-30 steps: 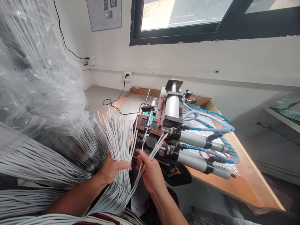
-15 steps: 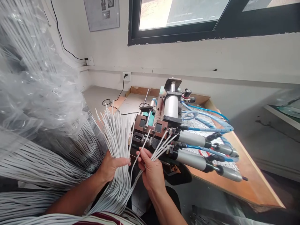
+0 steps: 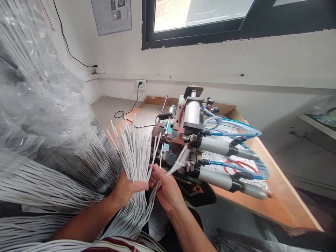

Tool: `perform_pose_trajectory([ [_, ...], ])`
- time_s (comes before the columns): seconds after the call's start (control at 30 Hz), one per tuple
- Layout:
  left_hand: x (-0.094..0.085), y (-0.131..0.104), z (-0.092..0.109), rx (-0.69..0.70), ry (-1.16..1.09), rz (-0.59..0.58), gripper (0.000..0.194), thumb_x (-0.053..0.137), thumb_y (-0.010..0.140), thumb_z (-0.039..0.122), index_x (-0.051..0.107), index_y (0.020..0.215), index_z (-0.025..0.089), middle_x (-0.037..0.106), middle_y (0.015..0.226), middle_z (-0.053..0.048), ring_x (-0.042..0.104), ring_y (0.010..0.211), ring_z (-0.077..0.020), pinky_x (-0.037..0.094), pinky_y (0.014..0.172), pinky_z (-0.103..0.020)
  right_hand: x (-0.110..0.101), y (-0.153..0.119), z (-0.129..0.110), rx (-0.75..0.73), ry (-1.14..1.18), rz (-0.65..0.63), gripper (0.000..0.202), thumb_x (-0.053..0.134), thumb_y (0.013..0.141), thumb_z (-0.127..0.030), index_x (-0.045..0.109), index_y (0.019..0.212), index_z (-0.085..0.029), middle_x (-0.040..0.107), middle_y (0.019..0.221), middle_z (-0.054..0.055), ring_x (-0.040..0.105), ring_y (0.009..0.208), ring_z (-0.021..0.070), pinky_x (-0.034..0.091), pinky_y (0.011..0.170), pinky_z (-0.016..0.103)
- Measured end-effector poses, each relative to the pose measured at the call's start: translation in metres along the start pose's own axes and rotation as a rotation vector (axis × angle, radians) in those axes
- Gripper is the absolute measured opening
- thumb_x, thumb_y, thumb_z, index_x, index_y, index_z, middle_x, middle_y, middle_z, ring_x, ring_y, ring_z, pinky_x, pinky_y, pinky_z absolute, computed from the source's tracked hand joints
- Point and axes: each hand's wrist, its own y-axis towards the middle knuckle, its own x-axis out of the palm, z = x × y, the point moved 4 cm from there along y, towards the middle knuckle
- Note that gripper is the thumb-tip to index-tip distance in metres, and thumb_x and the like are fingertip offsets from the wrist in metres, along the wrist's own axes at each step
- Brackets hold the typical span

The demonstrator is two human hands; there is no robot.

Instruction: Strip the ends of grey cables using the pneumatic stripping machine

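Note:
A thick bundle of light grey cables [image 3: 133,150] fans upward from my left hand [image 3: 131,189], which is wrapped round it with the thumb across the front. Close beside it, my right hand [image 3: 165,187] is closed on a few separate cables [image 3: 178,162] whose ends point up and to the right. Its fingertips are at the right edge of the bundle, by a single cable standing up there. Just beyond the right hand is a pneumatic machine [image 3: 169,138] with brown metal blocks and grey cylinders. The lower cables run down towards my lap.
More grey cables [image 3: 39,185] lie in a large mass on the left, partly under clear plastic wrapping [image 3: 47,119]. The machine's blue air hoses [image 3: 236,131] loop over white scraps [image 3: 220,159] in a wooden-edged bench [image 3: 283,196]. A window [image 3: 202,17] is above.
My right hand has moved slightly left, up against the bundle. The machine's cylinders and front blocks have shifted, and a gap with green shows between the blocks.

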Motion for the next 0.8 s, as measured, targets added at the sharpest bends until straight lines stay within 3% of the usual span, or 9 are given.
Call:
perform_pose_trajectory([
  [0.07,0.003,-0.002,0.000,0.010,0.020,-0.054,0.031,0.067,0.054,0.003,0.066,0.082,0.015,0.068,0.071,0.000,0.061,0.066,-0.0166,0.049,0.065,-0.028,0.000,-0.005,0.000,-0.089,-0.072,0.013,0.030,0.078,0.054,-0.037,0.065,0.063,-0.012,0.039,0.043,-0.007,0.033,0.042,0.0052,0.028,0.040,0.019],
  [0.17,0.001,-0.005,-0.004,0.004,0.021,-0.040,0.030,0.069,0.054,0.005,0.066,0.081,0.016,0.069,0.074,0.000,0.061,0.070,-0.0176,0.048,0.070,-0.029,-0.005,-0.012,0.002,-0.175,-0.127,0.100,0.029,0.076,0.056,-0.039,0.063,0.060,-0.013,0.047,0.047,-0.003,0.037,0.043,0.0060,0.026,0.040,0.019],
  [0.4,-0.011,-0.007,-0.012,-0.034,0.028,0.070,0.023,0.072,0.051,0.008,0.063,0.071,0.015,0.064,0.063,0.001,0.057,0.061,-0.0148,0.047,0.064,-0.028,-0.016,-0.015,0.006,-0.178,-0.108,0.205,0.031,0.078,0.052,-0.039,0.064,0.062,-0.013,0.052,0.050,-0.002,0.038,0.043,0.0052,0.022,0.039,0.018],
  [0.67,-0.014,-0.004,-0.014,-0.048,0.033,0.067,0.022,0.072,0.051,0.009,0.062,0.070,0.014,0.063,0.062,0.001,0.055,0.058,-0.0140,0.046,0.061,-0.027,-0.017,-0.007,0.001,-0.136,-0.103,0.184,0.031,0.076,0.054,-0.039,0.065,0.065,-0.013,0.046,0.050,-0.003,0.035,0.043,0.0049,0.023,0.040,0.018],
  [0.8,-0.011,-0.005,-0.014,-0.044,0.040,0.056,0.029,0.071,0.050,0.005,0.064,0.076,0.015,0.065,0.066,0.001,0.057,0.062,-0.0153,0.046,0.062,-0.027,-0.008,-0.003,0.005,-0.037,-0.074,0.048,0.031,0.075,0.058,-0.040,0.066,0.072,-0.014,0.032,0.046,-0.009,0.026,0.041,0.0042,0.023,0.040,0.019],
])
